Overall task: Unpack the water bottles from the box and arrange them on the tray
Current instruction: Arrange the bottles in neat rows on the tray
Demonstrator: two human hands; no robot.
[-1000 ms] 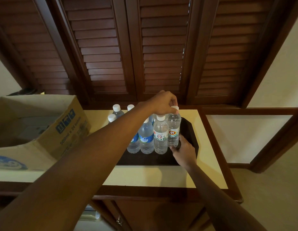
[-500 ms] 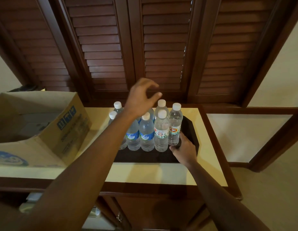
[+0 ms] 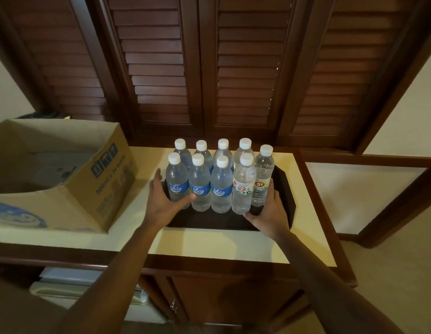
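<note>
Head view: dark louvred wooden shutters [image 3: 233,68] fill the far side. A brown cardboard box [image 3: 72,189] sits left on the cream countertop [image 3: 209,244]. Nine white-capped clear plastic water bottles [image 3: 221,186] stand upright on the dark octagonal tray [image 3: 285,189]. The left hand [image 3: 165,201] and the right hand [image 3: 269,210], fingers spread, flank the near bottles.

Two bare arms are showing, with no sleeves on them. The left hand [image 3: 161,201] and the right hand [image 3: 269,210] are wearing no gloves, rings or watch.
</note>
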